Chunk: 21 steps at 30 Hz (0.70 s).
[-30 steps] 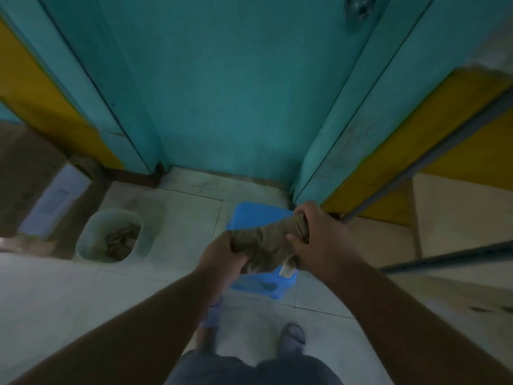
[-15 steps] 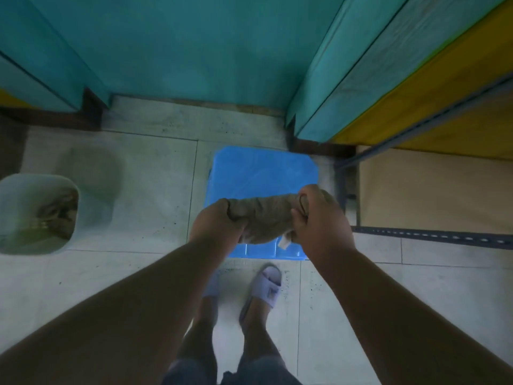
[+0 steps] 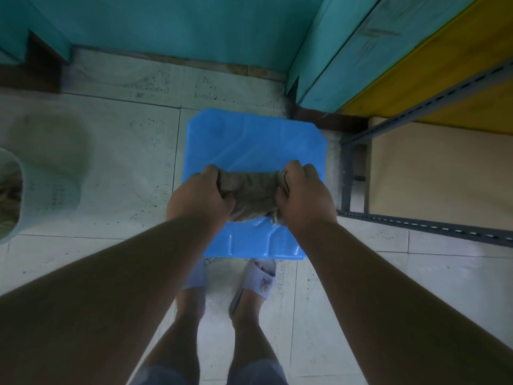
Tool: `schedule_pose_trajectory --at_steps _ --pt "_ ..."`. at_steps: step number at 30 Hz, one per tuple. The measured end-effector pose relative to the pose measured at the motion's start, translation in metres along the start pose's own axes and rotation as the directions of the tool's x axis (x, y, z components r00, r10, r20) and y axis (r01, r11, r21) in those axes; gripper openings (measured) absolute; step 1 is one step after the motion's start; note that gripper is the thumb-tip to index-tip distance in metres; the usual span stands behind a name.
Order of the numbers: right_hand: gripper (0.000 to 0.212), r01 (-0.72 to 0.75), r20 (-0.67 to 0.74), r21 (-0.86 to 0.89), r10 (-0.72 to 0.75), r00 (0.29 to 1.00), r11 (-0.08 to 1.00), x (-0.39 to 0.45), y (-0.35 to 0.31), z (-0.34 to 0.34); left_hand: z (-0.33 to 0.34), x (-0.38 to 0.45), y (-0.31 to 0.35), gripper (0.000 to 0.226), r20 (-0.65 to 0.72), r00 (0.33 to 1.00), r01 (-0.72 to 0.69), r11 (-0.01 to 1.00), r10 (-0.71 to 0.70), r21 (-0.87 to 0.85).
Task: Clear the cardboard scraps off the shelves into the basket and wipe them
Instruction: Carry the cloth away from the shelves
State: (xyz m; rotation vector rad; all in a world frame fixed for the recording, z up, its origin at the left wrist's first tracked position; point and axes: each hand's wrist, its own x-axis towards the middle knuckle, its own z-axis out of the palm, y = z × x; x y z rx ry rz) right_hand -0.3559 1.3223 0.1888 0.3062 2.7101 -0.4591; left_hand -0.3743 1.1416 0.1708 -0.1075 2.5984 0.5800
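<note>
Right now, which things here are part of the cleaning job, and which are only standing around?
Part of the job:
cloth, gripped by left hand and right hand
basket holding scraps
metal shelf

Only standing around:
blue stool
slippers

Dim indoor view, cool blue-green cast, wide-angle distortion.

Low, even light is recorded throughout; no light source is seen. Soft shadow is cast on the tiled floor point(image 3: 116, 151) just right of the basket point(image 3: 41, 190) at the left edge. Faint sheen is noted on the blue stool point(image 3: 249, 140) and on the near floor tiles. Straight lines are bent toward the edges: the metal shelf frame point(image 3: 416, 226) at right and the teal wall point(image 3: 172, 26) at far are curved. Forearms at the near corners are enlarged and underexposed. Fine detail is softened; the basket contents are blurred and grainy.
</note>
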Motion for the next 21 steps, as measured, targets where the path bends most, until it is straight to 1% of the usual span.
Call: schedule_pose_trajectory --at_steps 3,5,6,9,13,16,18,20,21 --pt "0.042 -0.016 -0.028 -0.064 0.014 1.000 0.998 -0.008 -0.006 -0.014 -0.016 -0.006 0.011 0.028 0.069 0.995 0.072 0.997 -0.073 0.020" --pt "0.048 0.014 -0.121 -0.087 -0.024 0.992 0.996 -0.024 -0.017 -0.040 -0.039 -0.021 0.024 0.041 0.093 0.990 0.107 0.994 -0.107 0.002" --pt "0.047 0.050 -0.159 -0.076 -0.062 0.985 0.996 -0.036 -0.025 -0.057 -0.052 -0.033 0.030 0.045 0.093 0.991 0.097 0.995 -0.096 -0.011" --pt "0.046 0.160 -0.203 -0.010 -0.158 0.966 0.987 -0.084 -0.053 -0.119 -0.101 -0.078 0.048 0.038 0.094 0.995 0.022 0.999 -0.018 -0.039" --pt "0.046 0.260 -0.344 0.048 -0.228 0.911 0.964 -0.147 -0.085 -0.211 -0.173 -0.147 0.072 0.037 0.016 0.996 -0.081 0.995 0.082 -0.058" --pt "0.042 0.332 -0.453 0.062 -0.270 0.849 0.941 -0.190 -0.105 -0.273 -0.220 -0.195 0.084 0.037 -0.052 0.983 -0.177 0.983 0.174 -0.050" --pt "0.040 0.382 -0.499 0.050 -0.309 0.810 0.923 -0.214 -0.115 -0.306 -0.251 -0.223 0.086 0.037 -0.116 0.970 -0.217 0.976 0.215 -0.006" --pt "0.038 0.417 -0.526 0.023 -0.344 0.778 0.909 -0.233 -0.124 -0.331 -0.280 -0.246 0.086 0.037 -0.202 0.941 -0.269 0.963 0.270 0.031" --pt "0.038 0.414 -0.525 0.022 -0.341 0.780 0.910 -0.243 -0.129 -0.341 -0.292 -0.257 0.087 0.037 -0.229 0.928 -0.294 0.955 0.295 0.040"
